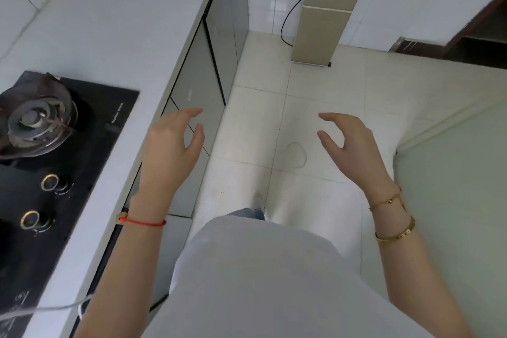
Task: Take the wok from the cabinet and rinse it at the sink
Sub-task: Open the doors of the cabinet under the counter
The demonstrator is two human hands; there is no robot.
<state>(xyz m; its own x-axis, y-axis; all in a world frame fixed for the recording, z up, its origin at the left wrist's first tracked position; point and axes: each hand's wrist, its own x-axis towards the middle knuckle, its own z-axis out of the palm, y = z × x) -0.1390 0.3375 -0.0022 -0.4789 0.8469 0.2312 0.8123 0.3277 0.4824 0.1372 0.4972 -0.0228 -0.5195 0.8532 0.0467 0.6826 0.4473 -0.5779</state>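
Both hands empty, raised over the floor: left hand (171, 143) loosely spread just in front of the grey cabinet doors (203, 85), right hand (348, 143) likewise spread, well apart to the right. Doors shut — wok not in view, presumably behind one; which door, cannot tell. Risks: wrong door opened; door swinging into the legs; puddle outline (296, 155) on the tiles, slip possible. Stove (68, 145) cut off at left; sink not in view
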